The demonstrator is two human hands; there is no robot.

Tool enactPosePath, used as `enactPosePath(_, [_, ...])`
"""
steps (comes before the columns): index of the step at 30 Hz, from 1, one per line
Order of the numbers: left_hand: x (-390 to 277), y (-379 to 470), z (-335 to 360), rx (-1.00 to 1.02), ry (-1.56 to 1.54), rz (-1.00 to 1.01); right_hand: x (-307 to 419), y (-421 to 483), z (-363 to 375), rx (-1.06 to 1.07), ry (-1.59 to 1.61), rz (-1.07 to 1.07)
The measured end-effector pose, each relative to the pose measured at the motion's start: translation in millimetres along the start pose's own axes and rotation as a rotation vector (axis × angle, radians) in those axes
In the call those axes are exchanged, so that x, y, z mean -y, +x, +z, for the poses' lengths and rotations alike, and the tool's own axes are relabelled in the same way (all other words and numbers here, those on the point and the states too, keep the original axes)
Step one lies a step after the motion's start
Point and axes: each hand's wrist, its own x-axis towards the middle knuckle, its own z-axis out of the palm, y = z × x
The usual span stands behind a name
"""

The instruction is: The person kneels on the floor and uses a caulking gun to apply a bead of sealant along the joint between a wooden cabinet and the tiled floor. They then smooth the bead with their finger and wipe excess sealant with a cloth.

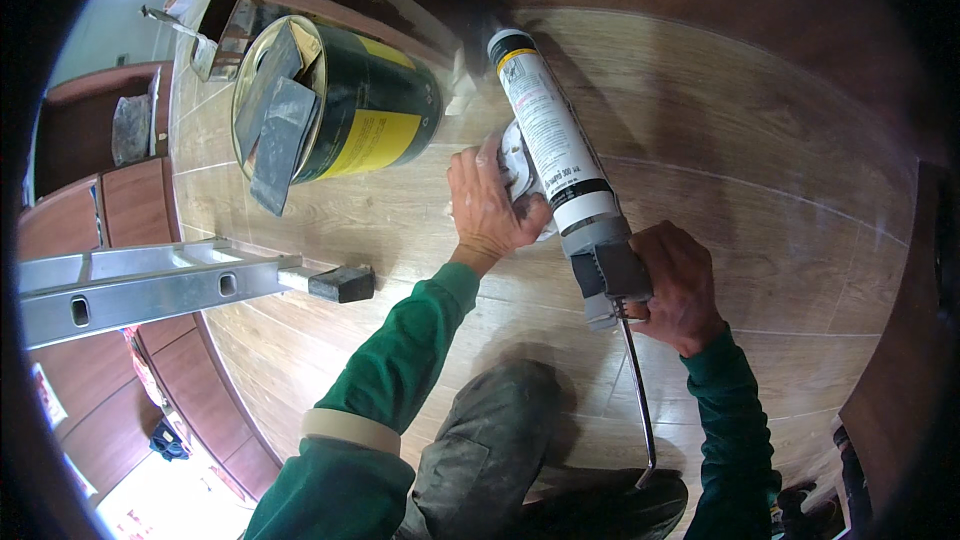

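Note:
My right hand [679, 289] is closed around the handle of a caulking gun [609, 270], whose bent metal rod points back toward my knees. A white sealant cartridge [546, 120] with black bands lies in the gun, its far end near the base of a dark reddish-brown panel. My left hand [491, 199] holds a white, smeared, round-edged item [517, 157], perhaps a cloth or lid, just left of the cartridge. The cartridge partly covers that item. A roll of masking tape [351, 431] sits around my left sleeve.
Left of my hands, a dark green and yellow metal can [375, 109] holds flat grey pieces [281, 135]. An aluminium ladder [165, 289] with a rubber foot reaches in from the left. Brown wood panels [795, 22] border the wood-look tiled floor [750, 240] ahead and at right.

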Motion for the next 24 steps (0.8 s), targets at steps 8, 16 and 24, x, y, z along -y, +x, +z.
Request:
enactPosePath(8, [-1.1,-0.1,-1.0,0.017,-0.035,-0.038,0.7,4.5,-9.6,0.087,0.035,0.029])
enactPosePath(16, [0.3,0.1,-0.6,0.008,-0.001,-0.018,-1.4,4.3,-5.0,0.031,0.048,0.005])
enactPosePath(24, [-0.4,-0.1,-1.3,0.013,-0.003,-0.014,-2.6,2.3,-4.7,0.047,0.033,0.01])
